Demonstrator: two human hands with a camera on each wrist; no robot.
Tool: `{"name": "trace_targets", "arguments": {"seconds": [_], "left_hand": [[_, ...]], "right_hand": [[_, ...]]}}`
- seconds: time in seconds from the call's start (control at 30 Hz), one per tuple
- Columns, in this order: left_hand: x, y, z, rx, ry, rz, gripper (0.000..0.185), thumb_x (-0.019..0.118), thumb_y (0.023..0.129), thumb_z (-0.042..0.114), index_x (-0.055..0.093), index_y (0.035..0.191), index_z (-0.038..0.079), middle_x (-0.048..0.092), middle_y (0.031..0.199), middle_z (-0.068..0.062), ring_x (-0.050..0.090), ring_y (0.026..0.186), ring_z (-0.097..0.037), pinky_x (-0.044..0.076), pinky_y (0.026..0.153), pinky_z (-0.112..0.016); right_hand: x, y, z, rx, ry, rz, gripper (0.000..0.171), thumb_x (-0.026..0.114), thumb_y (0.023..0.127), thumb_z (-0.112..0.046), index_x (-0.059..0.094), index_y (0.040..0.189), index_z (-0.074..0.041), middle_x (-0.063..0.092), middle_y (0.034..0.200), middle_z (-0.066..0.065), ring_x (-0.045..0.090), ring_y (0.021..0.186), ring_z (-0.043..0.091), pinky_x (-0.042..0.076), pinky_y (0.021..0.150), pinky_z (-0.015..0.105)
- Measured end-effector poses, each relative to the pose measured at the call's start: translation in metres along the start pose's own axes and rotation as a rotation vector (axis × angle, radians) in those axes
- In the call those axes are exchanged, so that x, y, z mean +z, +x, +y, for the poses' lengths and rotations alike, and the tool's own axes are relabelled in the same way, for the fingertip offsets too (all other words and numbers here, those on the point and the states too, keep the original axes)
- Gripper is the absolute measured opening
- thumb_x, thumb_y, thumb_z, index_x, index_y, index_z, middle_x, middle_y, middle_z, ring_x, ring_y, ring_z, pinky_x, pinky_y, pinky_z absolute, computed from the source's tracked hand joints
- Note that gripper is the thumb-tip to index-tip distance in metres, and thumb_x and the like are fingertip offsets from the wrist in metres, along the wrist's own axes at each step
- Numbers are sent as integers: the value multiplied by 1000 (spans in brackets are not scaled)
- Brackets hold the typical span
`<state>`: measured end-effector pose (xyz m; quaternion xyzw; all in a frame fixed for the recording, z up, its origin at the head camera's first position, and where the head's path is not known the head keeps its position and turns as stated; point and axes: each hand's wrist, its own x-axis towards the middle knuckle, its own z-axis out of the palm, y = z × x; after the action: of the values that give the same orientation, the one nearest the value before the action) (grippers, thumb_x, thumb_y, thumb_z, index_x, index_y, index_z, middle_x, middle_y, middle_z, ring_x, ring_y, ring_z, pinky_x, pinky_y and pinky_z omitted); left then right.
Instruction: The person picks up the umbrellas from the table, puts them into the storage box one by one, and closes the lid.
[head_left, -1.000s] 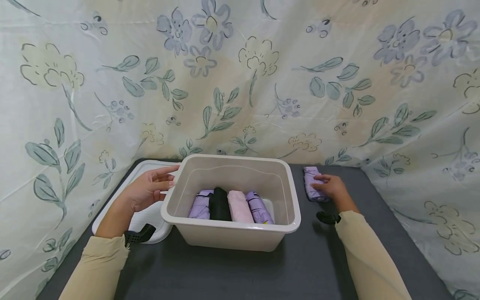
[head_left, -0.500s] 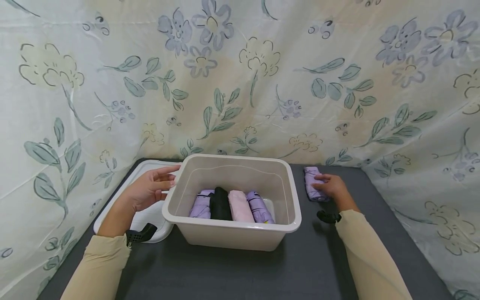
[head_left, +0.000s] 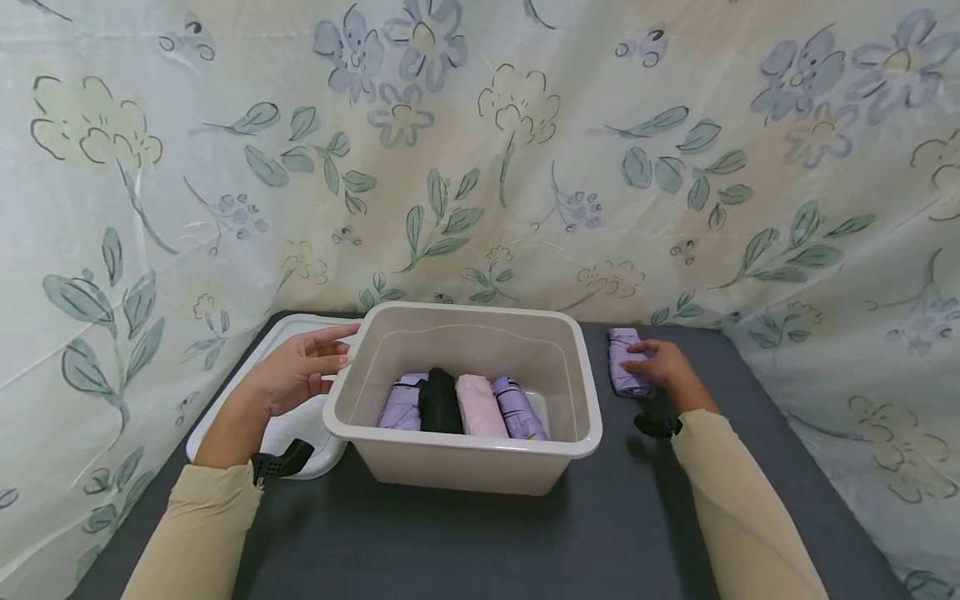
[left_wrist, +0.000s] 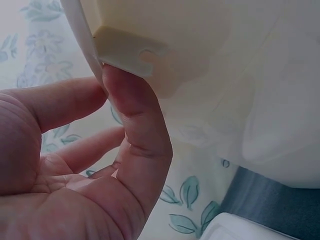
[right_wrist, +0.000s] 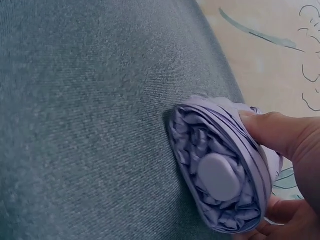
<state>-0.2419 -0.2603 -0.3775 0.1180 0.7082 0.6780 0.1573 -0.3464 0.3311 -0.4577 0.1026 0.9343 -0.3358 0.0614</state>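
A beige plastic storage box (head_left: 465,467) stands mid-table. Inside it lie side by side a purple folded umbrella (head_left: 402,404), a black one (head_left: 440,403), a pink one (head_left: 480,407) and another purple one (head_left: 519,410). My left hand (head_left: 296,373) holds the box's left rim; in the left wrist view a bent finger hooks under that rim (left_wrist: 95,55). Right of the box, my right hand (head_left: 663,367) grips a further purple folded umbrella (head_left: 626,360) lying on the table. Its rounded end cap (right_wrist: 219,177) shows in the right wrist view, with my thumb (right_wrist: 275,130) on its side.
A white lid (head_left: 300,437) lies on the dark grey table (head_left: 465,546) left of the box, partly behind my left arm. A flowered cloth (head_left: 480,167) hangs behind the table and along both sides.
The head view has tipped slightly, so the scene sits a little higher. Both hands, the box and the umbrellas look otherwise unchanged.
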Motion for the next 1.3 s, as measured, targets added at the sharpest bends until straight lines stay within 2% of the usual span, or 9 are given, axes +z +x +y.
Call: {"name": "trace_targets", "arguments": {"seconds": [0.23, 0.5, 0.67, 0.87, 1.0, 1.07, 1.13, 1.23, 1.3], "left_hand": [[-3, -2, -1, 4, 4, 11, 67, 61, 102, 9, 29, 160, 1, 69, 110, 3, 71, 96, -10, 62, 81, -31], [3, 1, -4, 19, -17, -1, 66, 60, 102, 5, 28, 160, 0, 66, 106, 3, 69, 95, -9, 61, 79, -29], [3, 4, -5, 16, 0, 9, 66, 61, 102, 8, 30, 160, 2, 66, 107, 3, 69, 96, -9, 61, 81, -30], [1, 2, -4, 19, 18, 15, 66, 61, 102, 8, 31, 160, 2, 66, 107, 4, 68, 97, -10, 61, 81, -31], [1, 1, -2, 15, 7, 17, 66, 61, 102, 7, 30, 160, 2, 66, 107, 3, 68, 97, -10, 61, 80, -30], [1, 0, -2, 13, 7, 19, 66, 62, 102, 8, 30, 160, 2, 66, 107, 3, 68, 97, -10, 61, 80, -30], [1, 0, -1, 11, 10, 20, 67, 62, 101, 9, 30, 160, 2, 67, 109, 4, 68, 98, -10, 61, 81, -30], [1, -1, -1, 9, 11, 18, 68, 63, 101, 10, 30, 160, 2, 67, 112, 4, 68, 101, -10, 61, 83, -31], [1, -1, 0, 3, 8, 16, 68, 63, 101, 11, 30, 160, 2, 68, 113, 4, 68, 102, -10, 61, 83, -32]], "right_hand": [[0, -1, -9, -12, -4, -26, 55, 73, 94, -33, 58, 138, -3, 39, 154, 32, 48, 115, 38, 43, 99, 51], [-5, -6, -7, 5, -26, -66, 53, 75, 93, -32, 59, 135, -4, 44, 143, 28, 48, 108, 34, 43, 87, 42], [-6, -12, -8, 1, -21, -67, 53, 77, 91, -32, 60, 134, -6, 42, 147, 29, 46, 111, 37, 42, 89, 44], [-5, -15, -8, -44, -27, -84, 55, 78, 90, -32, 61, 135, -6, 43, 145, 29, 49, 109, 35, 44, 86, 40], [-3, -16, -5, -41, -10, -92, 61, 79, 89, -36, 60, 140, -7, 36, 156, 31, 47, 116, 38, 46, 96, 48], [-2, -17, -2, -33, 17, -97, 65, 80, 88, -36, 59, 142, -8, 31, 160, 32, 46, 122, 39, 45, 104, 53], [-1, -18, 0, -29, 52, -107, 68, 81, 88, -37, 57, 145, -9, 28, 162, 32, 46, 125, 40, 45, 106, 55], [0, -21, 3, -18, 114, -127, 69, 82, 87, -35, 56, 146, -10, 28, 162, 30, 49, 124, 39, 50, 101, 51], [1, -24, 5, -23, 144, -135, 70, 82, 87, -34, 55, 147, -10, 29, 161, 32, 51, 122, 38, 53, 94, 44]]}}
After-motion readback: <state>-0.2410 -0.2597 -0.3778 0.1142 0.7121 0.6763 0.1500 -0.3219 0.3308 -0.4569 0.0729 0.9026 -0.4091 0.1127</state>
